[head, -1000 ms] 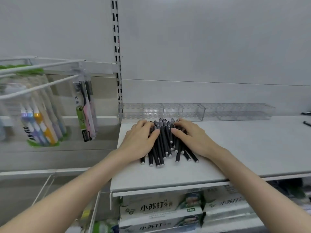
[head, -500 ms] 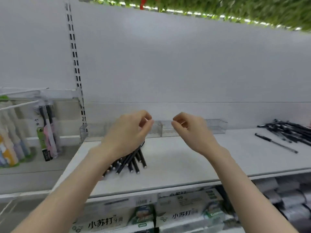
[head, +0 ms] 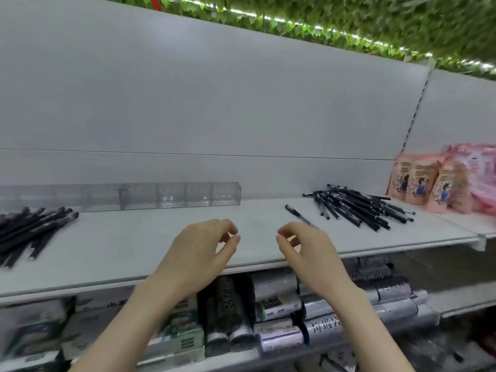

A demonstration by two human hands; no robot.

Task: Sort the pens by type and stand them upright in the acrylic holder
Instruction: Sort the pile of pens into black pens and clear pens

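Observation:
A pile of black pens [head: 32,229] lies on the white shelf [head: 150,237] at the far left. A second pile of black pens [head: 357,208] lies at the right, with a single pen [head: 298,216] loose beside it. The clear acrylic holder [head: 179,196] stands empty along the back panel. My left hand [head: 198,253] and my right hand [head: 306,251] hover over the shelf's front middle, fingers loosely curled, holding nothing. The right hand's fingers overlap the loose pen's near end.
Pink packets [head: 429,183] stand at the shelf's right end. Below the shelf sit rolls of bags [head: 281,312] and boxes [head: 177,334]. Green leaves with lights [head: 349,25] run along the top.
Both hands left the left pen pile and lifted, holding nothing. The view swung right, so that pile now sits at the far left and the right pile is in full view.

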